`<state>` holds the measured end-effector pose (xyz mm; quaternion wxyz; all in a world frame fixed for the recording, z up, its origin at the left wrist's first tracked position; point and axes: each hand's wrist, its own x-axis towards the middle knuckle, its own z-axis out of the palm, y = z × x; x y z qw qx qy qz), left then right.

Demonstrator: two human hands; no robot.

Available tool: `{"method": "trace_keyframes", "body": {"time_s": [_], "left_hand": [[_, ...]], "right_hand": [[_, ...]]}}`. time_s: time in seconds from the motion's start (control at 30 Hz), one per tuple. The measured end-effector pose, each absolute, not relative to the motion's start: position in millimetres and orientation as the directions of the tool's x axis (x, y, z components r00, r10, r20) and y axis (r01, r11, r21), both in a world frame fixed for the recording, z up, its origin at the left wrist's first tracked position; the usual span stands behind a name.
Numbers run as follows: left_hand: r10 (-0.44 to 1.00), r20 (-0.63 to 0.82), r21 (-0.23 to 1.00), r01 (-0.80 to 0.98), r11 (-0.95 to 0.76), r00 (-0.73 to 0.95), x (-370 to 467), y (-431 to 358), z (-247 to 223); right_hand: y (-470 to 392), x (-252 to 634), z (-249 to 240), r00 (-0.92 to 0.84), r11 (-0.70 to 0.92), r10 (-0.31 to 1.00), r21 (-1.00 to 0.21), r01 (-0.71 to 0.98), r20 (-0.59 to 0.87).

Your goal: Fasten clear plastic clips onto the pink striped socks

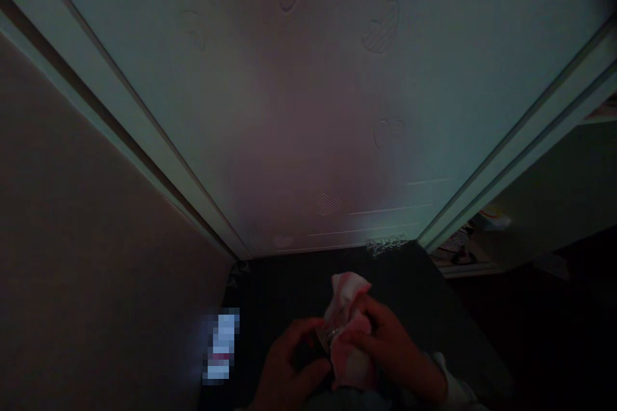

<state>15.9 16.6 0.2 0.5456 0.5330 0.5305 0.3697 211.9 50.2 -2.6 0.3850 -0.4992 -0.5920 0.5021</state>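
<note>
In dim light, a pink and white soft cloth (354,356) hangs crumpled in my right hand (390,340). The thumb and fingers of that hand are closed on its right side. My left hand (292,359) is curled at the cloth's left side, fingertips and thumb reaching a small shiny, partly clear thing (331,334) held against the cloth. What this shiny thing is, I cannot make out. Both hands are low in the view, above a dark surface (289,289).
A pale panel (308,109) with embossed hearts rises in front. A brown wall or panel (96,218) stands at left, with a bright blurred-out screen (222,343) beside it. A silvery chain-like pile (385,244) lies at the panel's foot. Shelf items (456,244) sit at right.
</note>
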Motion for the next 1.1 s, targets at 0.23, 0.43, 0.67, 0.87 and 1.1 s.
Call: {"method": "trace_keyframes", "body": {"time_s": [0.23, 0.43, 0.67, 0.87, 1.1], "left_hand": [[0.972, -0.228, 0.973, 0.054, 0.225, 0.053, 22, 18, 1], [0.957, -0.291, 0.949, -0.128, 0.289, 0.000, 30, 20, 1], [0.941, -0.333, 0.943, 0.004, 0.333, 0.065, 29, 20, 8], [0.958, -0.271, 0.950, -0.136, 0.282, 0.094, 30, 17, 5], [0.942, -0.326, 0.934, -0.125, 0.334, 0.080, 31, 18, 3]], "right_hand": [[49, 212, -1, -0.270, 0.040, 0.963, -0.988, 0.151, -0.002], [48, 212, -6, -0.208, 0.059, 0.978, -0.974, 0.218, 0.013], [45, 207, -7, -0.165, 0.044, 0.986, -0.961, 0.273, -0.002], [47, 204, -3, -0.171, 0.038, 0.985, -0.980, 0.195, 0.005], [46, 201, -5, -0.152, -0.002, 0.988, -0.983, 0.184, -0.030]]}}
